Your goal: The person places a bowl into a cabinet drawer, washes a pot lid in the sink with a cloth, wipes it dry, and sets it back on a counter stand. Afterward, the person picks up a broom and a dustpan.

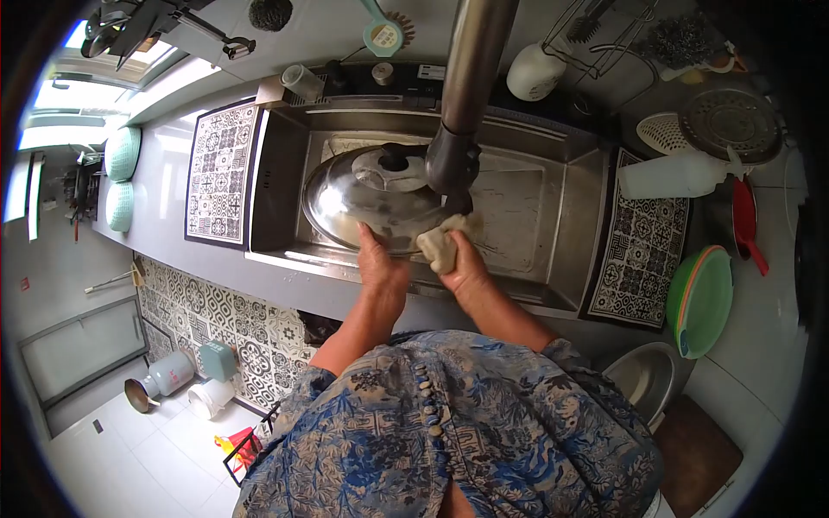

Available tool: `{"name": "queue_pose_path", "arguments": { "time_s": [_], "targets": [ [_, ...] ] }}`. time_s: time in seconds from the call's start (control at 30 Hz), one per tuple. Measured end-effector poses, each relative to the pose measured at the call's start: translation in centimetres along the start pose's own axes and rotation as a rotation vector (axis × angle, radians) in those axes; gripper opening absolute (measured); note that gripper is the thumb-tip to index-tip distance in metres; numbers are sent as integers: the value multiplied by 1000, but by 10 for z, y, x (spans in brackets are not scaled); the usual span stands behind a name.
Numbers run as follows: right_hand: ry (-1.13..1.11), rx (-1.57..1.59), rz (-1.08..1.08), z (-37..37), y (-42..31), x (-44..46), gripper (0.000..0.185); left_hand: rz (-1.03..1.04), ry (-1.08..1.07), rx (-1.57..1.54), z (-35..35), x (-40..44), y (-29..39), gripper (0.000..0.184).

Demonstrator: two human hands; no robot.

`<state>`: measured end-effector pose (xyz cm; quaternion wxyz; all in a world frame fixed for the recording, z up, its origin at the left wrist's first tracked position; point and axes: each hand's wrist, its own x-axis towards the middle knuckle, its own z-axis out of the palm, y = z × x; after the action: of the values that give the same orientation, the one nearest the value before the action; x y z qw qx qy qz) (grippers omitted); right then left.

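A domed, shiny metal pot lid [337,200] with a black knob [394,158] and a clear-looking middle is in the left part of the steel sink [561,229]. My left hand [382,272] grips its near rim, thumb on top and the other fingers hidden underneath. In my right hand [467,266] is a bunched, pale beige cloth [439,250], pressed at the lid's near right edge. The dark head of the faucet [452,162] hangs just above the lid's right side, partly covering it. Whatever lies beneath the lid is hidden.
Patterned mats [223,173] flank the sink. On the right stand a spray bottle [673,175], green basins [701,302], a red-handled pan [749,224] and a metal bowl [643,380]. Mint-green baskets [122,154] sit at the left. A cup [302,82] stands behind the sink.
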<state>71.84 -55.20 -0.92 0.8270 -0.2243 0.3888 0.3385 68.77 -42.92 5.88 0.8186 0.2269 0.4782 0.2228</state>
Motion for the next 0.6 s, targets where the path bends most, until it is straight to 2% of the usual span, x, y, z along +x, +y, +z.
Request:
{"name": "queue_pose_path", "arguments": {
  "time_s": [0.03,0.1,0.17,0.2,0.3,0.37,0.5,0.57,0.6],
  "targets": [
    [-4,-2,0,6,6,-14,26,-40,-12,-20,13,-10,10,43],
    [-49,21,147,16,11,-37,26,-74,-29,-46,17,-12,18,46],
    [-33,35,142,17,12,-39,27,-79,24,126,-3,5,19,48],
    [0,-2,131,13,9,-34,28,-63,-82,94,-25,24,9,47],
    [72,-119,69,-1,-8,-21,29,-120,-15,131,-26,21,11,48],
    [96,-210,31,-12,-27,-3,29,-139,7,156,-30,24,22,49],
    [42,-280,160,-40,-92,47,28,-231,-52,179,-57,54,47,45],
    [24,-344,185,-46,-116,57,28,-271,-8,380,-54,59,60,47],
    [-38,-365,222,-48,-124,60,28,-273,-32,359,-52,62,63,46]
  ]
}}
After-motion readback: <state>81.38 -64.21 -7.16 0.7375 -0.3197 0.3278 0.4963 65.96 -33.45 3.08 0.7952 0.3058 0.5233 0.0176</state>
